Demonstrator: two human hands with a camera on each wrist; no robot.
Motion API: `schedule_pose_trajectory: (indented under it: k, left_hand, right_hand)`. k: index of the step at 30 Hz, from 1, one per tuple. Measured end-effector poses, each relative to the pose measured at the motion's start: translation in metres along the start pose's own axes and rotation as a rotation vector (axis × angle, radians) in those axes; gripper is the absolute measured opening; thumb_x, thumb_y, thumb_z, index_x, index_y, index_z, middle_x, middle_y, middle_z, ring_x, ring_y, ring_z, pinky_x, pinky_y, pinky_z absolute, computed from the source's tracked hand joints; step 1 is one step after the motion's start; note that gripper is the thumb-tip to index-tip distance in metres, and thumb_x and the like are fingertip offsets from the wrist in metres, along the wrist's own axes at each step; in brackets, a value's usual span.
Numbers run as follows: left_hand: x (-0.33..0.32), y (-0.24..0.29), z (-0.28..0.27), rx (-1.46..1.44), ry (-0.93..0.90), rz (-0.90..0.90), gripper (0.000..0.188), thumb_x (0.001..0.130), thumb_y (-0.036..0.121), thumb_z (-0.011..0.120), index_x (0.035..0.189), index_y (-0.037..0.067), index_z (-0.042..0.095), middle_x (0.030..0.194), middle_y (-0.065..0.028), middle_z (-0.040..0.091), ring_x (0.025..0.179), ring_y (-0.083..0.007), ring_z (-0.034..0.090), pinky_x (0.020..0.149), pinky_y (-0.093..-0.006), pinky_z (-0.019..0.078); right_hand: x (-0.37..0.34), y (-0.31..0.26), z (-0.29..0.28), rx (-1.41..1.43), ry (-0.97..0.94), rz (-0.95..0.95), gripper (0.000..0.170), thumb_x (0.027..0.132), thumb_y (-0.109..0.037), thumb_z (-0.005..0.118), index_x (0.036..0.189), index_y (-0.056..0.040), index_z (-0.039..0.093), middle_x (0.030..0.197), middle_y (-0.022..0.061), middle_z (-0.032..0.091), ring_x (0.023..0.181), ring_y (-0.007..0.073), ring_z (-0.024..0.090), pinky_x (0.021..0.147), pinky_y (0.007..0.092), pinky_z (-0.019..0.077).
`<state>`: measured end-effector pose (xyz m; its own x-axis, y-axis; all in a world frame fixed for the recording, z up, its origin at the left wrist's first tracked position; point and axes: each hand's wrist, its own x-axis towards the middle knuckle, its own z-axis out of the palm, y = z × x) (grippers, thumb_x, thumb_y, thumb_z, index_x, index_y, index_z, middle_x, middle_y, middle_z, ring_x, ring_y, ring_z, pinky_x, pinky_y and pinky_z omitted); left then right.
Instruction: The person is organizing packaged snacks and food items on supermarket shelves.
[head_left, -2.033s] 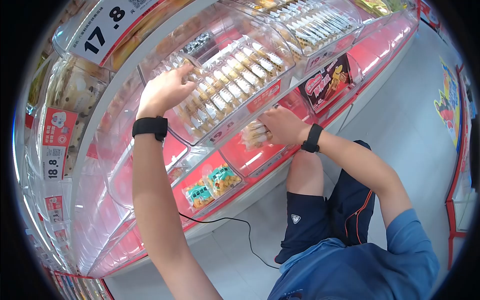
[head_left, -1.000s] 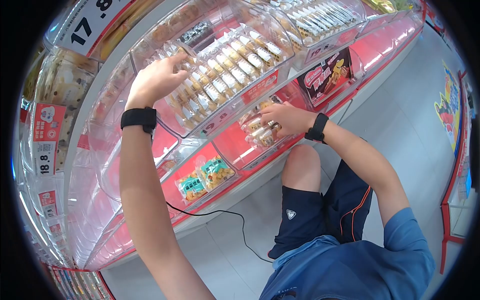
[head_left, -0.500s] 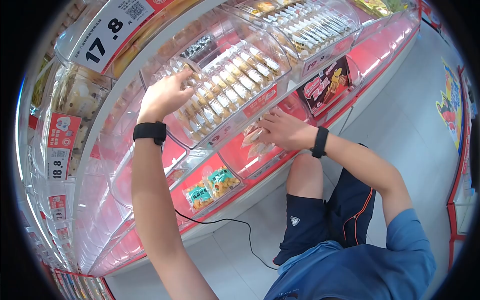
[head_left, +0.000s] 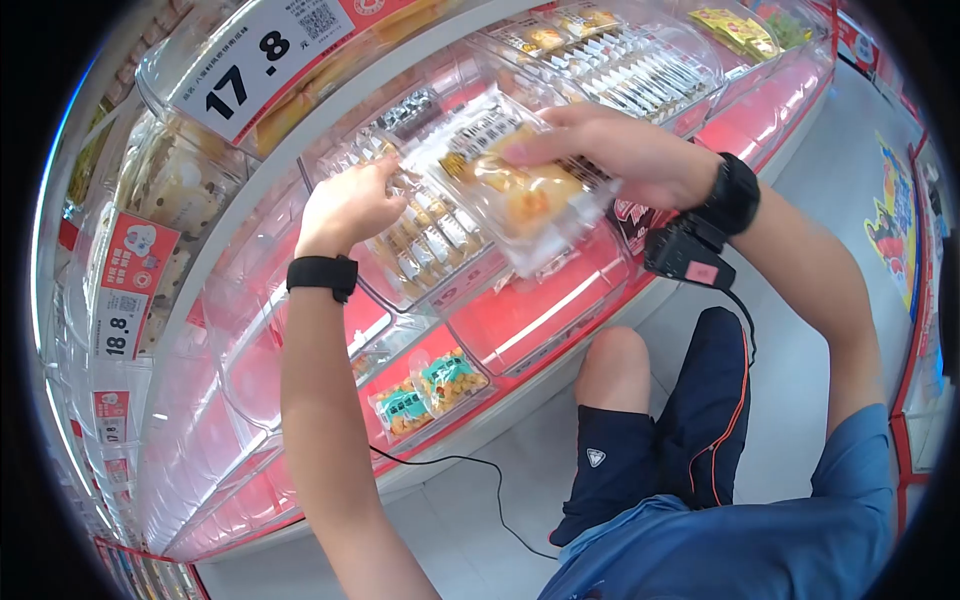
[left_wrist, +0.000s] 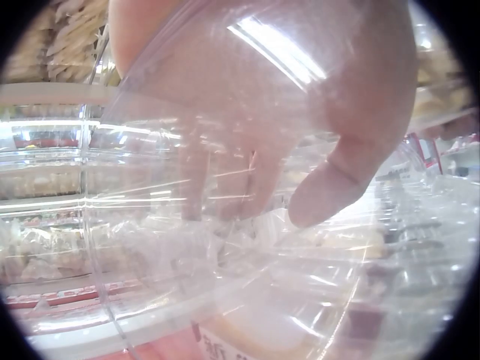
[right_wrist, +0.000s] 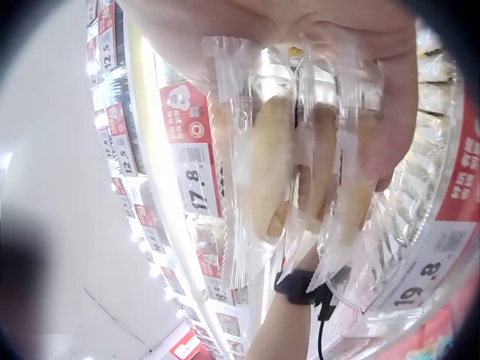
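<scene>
My right hand (head_left: 645, 155) grips a few clear-wrapped pastries (head_left: 525, 195), raised in front of the upper bin. In the right wrist view the wrapped pastries (right_wrist: 270, 157) stand side by side, with the thumb and fingers on either side of them. My left hand (head_left: 350, 210) reaches over the left end of a row of wrapped pastries (head_left: 425, 245) in the clear upper bin (head_left: 375, 295). Seen through curved clear plastic in the left wrist view, the left hand (left_wrist: 262, 112) points its fingers down, the thumb apart from them.
Below lies a red-floored lower bin (head_left: 540, 310); bags with green labels (head_left: 425, 390) sit left of it. More wrapped packets (head_left: 640, 75) fill the bin to the right. A large price sign (head_left: 265, 70) overhangs the upper left. A black cable (head_left: 480, 460) trails downward.
My right hand has risen from the lower bin to the upper one, bringing the wrapped pastries up with it. The left hand stays at the upper bin's left end.
</scene>
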<state>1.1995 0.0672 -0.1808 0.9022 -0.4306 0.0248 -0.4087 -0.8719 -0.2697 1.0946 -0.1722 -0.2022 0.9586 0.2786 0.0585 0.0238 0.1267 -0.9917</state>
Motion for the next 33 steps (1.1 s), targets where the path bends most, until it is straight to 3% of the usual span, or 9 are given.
schedule_pose_trajectory:
  k: [7,13,14,19,24,27,28,31,33]
  left_hand:
    - [0.001,-0.006,0.009,-0.082,0.102,0.091,0.047,0.073,0.019,0.052,0.120,0.015,0.061,0.111,-0.0127,0.065,0.104,-0.0280,0.061,0.090,-0.0396,0.0482]
    - [0.002,-0.010,0.014,-0.102,0.153,0.111,0.051,0.071,0.017,0.051,0.121,0.016,0.061,0.106,-0.0143,0.066,0.102,-0.0293,0.062,0.088,-0.0402,0.0495]
    - [0.004,-0.010,0.013,-0.105,0.138,0.106,0.051,0.070,0.017,0.052,0.120,0.016,0.061,0.105,-0.0144,0.067,0.101,-0.0296,0.063,0.087,-0.0403,0.0499]
    - [0.007,-0.011,0.013,-0.106,0.110,0.122,0.049,0.070,0.018,0.053,0.118,0.016,0.061,0.103,-0.0159,0.067,0.098,-0.0313,0.063,0.085,-0.0409,0.0502]
    - [0.007,-0.012,0.012,-0.118,0.065,0.083,0.052,0.069,0.020,0.056,0.121,0.016,0.060,0.103,-0.0179,0.066,0.098,-0.0329,0.062,0.086,-0.0418,0.0488]
    - [0.005,-0.011,0.011,-0.122,0.095,0.103,0.053,0.068,0.020,0.056,0.120,0.016,0.060,0.099,-0.0176,0.067,0.096,-0.0337,0.063,0.085,-0.0422,0.0493]
    - [0.005,-0.007,0.004,-0.130,0.003,0.056,0.059,0.068,0.019,0.056,0.127,0.017,0.056,0.111,-0.0181,0.064,0.105,-0.0331,0.059,0.091,-0.0401,0.0471]
    - [0.011,-0.018,0.029,-0.158,0.335,0.232,0.058,0.076,0.023,0.056,0.133,0.016,0.049,0.133,-0.0114,0.053,0.120,-0.0288,0.052,0.100,-0.0422,0.0429]
    - [0.006,-0.015,0.021,-0.011,0.176,0.218,0.067,0.077,0.021,0.054,0.142,0.027,0.038,0.148,-0.0048,0.037,0.132,-0.0247,0.040,0.107,-0.0443,0.0344]
  right_hand:
    - [0.115,-0.009,0.002,-0.172,0.236,-0.060,0.039,0.080,-0.030,0.072,0.104,0.0005,0.066,0.106,0.0076,0.065,0.092,0.0189,0.063,0.066,0.0364,0.0588]
    - [0.218,0.007,0.007,-1.237,0.517,-0.192,0.040,0.074,-0.025,0.070,0.103,0.0026,0.066,0.111,0.0251,0.060,0.100,0.0300,0.063,0.079,0.0380,0.0552]
    - [0.194,-0.003,0.022,-1.318,0.431,-0.093,0.036,0.076,-0.022,0.065,0.104,0.0015,0.067,0.110,0.0306,0.057,0.104,0.0342,0.061,0.085,0.0394,0.0522]
    - [0.195,0.012,0.045,-1.354,0.227,0.058,0.029,0.079,-0.021,0.059,0.100,-0.0035,0.070,0.106,0.0180,0.067,0.100,0.0308,0.064,0.089,0.0380,0.0506]
    - [0.212,0.004,0.024,-1.342,-0.156,0.068,0.041,0.083,-0.036,0.058,0.091,0.0034,0.069,0.081,0.0186,0.069,0.076,0.0298,0.068,0.062,0.0395,0.0527]
    - [0.201,0.015,0.019,-1.442,0.194,-0.238,0.026,0.074,-0.017,0.060,0.085,0.0040,0.070,0.077,0.0202,0.068,0.071,0.0309,0.068,0.063,0.0402,0.0542]
    - [0.196,0.017,0.023,-1.344,0.074,-0.074,0.026,0.071,-0.013,0.058,0.084,0.0059,0.070,0.080,0.0236,0.068,0.075,0.0327,0.068,0.066,0.0415,0.0541]
    - [0.194,0.017,0.018,-1.499,-0.098,-0.091,0.028,0.074,-0.012,0.054,0.088,0.0086,0.067,0.087,0.0263,0.066,0.082,0.0360,0.067,0.069,0.0421,0.0532]
    - [0.193,0.016,0.012,-1.559,-0.179,-0.147,0.028,0.076,-0.011,0.052,0.090,0.0076,0.067,0.089,0.0267,0.066,0.084,0.0376,0.067,0.070,0.0422,0.0528]
